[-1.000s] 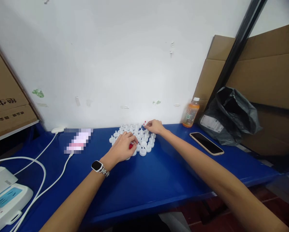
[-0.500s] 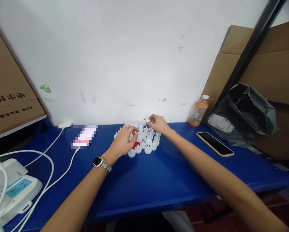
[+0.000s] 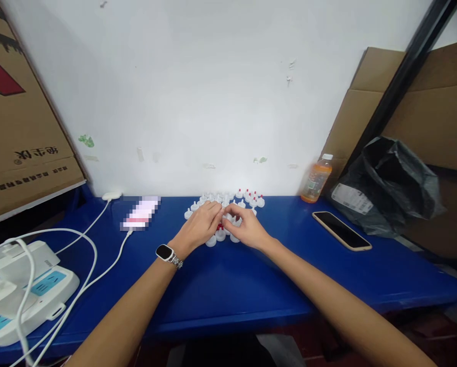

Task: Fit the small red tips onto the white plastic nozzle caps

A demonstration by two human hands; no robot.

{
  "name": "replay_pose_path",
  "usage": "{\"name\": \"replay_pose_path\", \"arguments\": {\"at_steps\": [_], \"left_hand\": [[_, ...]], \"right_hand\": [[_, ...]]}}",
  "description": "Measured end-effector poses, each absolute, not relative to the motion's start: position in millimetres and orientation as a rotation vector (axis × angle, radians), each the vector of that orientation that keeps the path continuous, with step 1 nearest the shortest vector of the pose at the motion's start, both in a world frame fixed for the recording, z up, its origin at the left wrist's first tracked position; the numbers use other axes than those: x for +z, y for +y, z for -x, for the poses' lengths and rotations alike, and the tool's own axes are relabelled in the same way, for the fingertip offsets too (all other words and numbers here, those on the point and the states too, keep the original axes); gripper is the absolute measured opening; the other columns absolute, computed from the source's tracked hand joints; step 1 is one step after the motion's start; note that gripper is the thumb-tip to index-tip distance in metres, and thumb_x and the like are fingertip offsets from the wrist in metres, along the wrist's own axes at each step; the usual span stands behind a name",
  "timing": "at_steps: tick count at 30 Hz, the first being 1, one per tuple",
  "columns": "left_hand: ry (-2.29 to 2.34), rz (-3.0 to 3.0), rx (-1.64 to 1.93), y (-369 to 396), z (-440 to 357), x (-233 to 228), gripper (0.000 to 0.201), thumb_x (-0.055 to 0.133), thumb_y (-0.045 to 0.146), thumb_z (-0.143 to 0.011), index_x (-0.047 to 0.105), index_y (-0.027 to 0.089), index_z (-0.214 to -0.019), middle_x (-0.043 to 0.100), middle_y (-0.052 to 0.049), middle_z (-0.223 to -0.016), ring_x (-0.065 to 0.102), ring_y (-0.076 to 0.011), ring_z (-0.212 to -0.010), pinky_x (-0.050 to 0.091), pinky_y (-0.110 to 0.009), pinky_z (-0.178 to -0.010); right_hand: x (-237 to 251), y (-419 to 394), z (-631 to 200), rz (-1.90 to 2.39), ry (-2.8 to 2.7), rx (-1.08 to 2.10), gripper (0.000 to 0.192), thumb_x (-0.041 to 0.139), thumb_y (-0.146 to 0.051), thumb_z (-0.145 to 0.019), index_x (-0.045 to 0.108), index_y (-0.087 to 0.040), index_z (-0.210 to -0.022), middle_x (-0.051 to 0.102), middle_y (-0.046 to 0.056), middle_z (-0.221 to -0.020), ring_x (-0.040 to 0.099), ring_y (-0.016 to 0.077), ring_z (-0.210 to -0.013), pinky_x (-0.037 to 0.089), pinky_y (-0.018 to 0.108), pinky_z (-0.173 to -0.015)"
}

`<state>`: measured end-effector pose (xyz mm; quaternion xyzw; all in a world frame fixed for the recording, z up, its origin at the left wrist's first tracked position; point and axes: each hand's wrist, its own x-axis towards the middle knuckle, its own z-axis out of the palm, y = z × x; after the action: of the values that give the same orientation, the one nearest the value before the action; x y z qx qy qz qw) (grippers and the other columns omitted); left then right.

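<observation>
My left hand [image 3: 201, 224], with a watch [image 3: 166, 253] on its wrist, is closed over the group of white nozzle caps. My right hand [image 3: 247, 227] is curled, its thumb and forefinger brought together right against the left fingertips. Whatever sits between the fingers is hidden. Several plain white nozzle caps [image 3: 194, 206] stand upright around and behind the hands. At the back right, several white caps with red tips [image 3: 261, 201] form a separate cluster. A few small red tips [image 3: 220, 227] show in the middle, partly covered by the hands.
The caps stand on a blue table [image 3: 228, 295] against a white wall. On the right are an orange drink bottle [image 3: 317, 179], a phone [image 3: 341, 230] and a dark plastic bag [image 3: 385, 183]. A power strip [image 3: 33, 300] with white cables and another blurred-out phone [image 3: 141, 213] occupy the left.
My right hand has come back from the far edge of the group toward me and meets the left hand. A red-tipped cap it was near now stands at the back. The view has shifted slightly.
</observation>
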<state>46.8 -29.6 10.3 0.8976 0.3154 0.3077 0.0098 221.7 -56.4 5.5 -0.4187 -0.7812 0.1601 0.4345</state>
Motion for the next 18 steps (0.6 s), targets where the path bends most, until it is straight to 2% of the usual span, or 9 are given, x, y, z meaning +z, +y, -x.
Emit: {"name": "replay_pose_path", "arguments": {"at_steps": [5,8,9,12,16,18], "left_hand": [[1.224,-2.34,1.352,-29,-56,14,0.04,0.027,0.039,-0.103,0.043,0.021,-0.072,0.05,0.0,-0.066,0.047,-0.0161,-0.062,0.036,-0.031,-0.061],[1.413,-1.98,1.576,-26,-47,23,0.046,0.023,0.046,-0.103,0.04,0.022,-0.068,0.04,0.003,-0.057,0.039,-0.0144,-0.054,0.029,-0.029,-0.053],[1.395,-2.021,1.528,-25,-43,25,0.045,0.025,0.047,-0.103,0.04,0.022,-0.069,0.041,0.002,-0.058,0.04,-0.0145,-0.056,0.03,-0.029,-0.054],[1.297,-2.47,1.091,-22,-35,20,0.04,0.035,0.042,-0.101,0.047,0.02,-0.07,0.053,-0.001,-0.069,0.048,-0.0183,-0.07,0.035,-0.031,-0.064],[1.252,-2.827,0.711,-25,-36,10,0.03,0.039,0.037,-0.099,0.062,0.022,-0.086,0.061,-0.006,-0.092,0.05,-0.0246,-0.089,0.039,-0.04,-0.08],[1.254,-2.854,0.66,-27,-37,8,0.03,0.038,0.036,-0.099,0.064,0.022,-0.09,0.06,-0.006,-0.095,0.051,-0.0256,-0.092,0.039,-0.043,-0.083]], "right_hand": [[6,-58,-220,1.151,-1.983,-0.141,0.013,0.051,-0.023,-0.091,0.063,-0.022,-0.096,0.069,0.005,-0.092,0.06,0.0219,-0.089,0.034,0.041,-0.093],[5,-53,-236,1.232,-1.906,-0.224,0.012,0.052,-0.024,-0.092,0.064,-0.023,-0.092,0.069,0.007,-0.095,0.058,0.0243,-0.094,0.033,0.045,-0.097],[5,-49,-242,1.245,-1.844,-0.21,0.011,0.054,-0.026,-0.091,0.065,-0.023,-0.091,0.068,0.007,-0.098,0.057,0.025,-0.097,0.034,0.045,-0.097],[7,-27,-259,1.282,-1.632,-0.117,0.014,0.064,-0.035,-0.086,0.071,-0.024,-0.09,0.062,0.008,-0.106,0.054,0.0259,-0.103,0.041,0.041,-0.093],[9,17,-276,1.475,-1.621,0.114,0.021,0.067,-0.038,-0.079,0.075,-0.021,-0.089,0.059,0.004,-0.088,0.057,0.0182,-0.077,0.046,0.033,-0.076],[10,38,-281,1.573,-1.655,0.118,0.024,0.065,-0.037,-0.08,0.075,-0.02,-0.093,0.062,0.003,-0.087,0.058,0.0167,-0.076,0.044,0.03,-0.074]]}}
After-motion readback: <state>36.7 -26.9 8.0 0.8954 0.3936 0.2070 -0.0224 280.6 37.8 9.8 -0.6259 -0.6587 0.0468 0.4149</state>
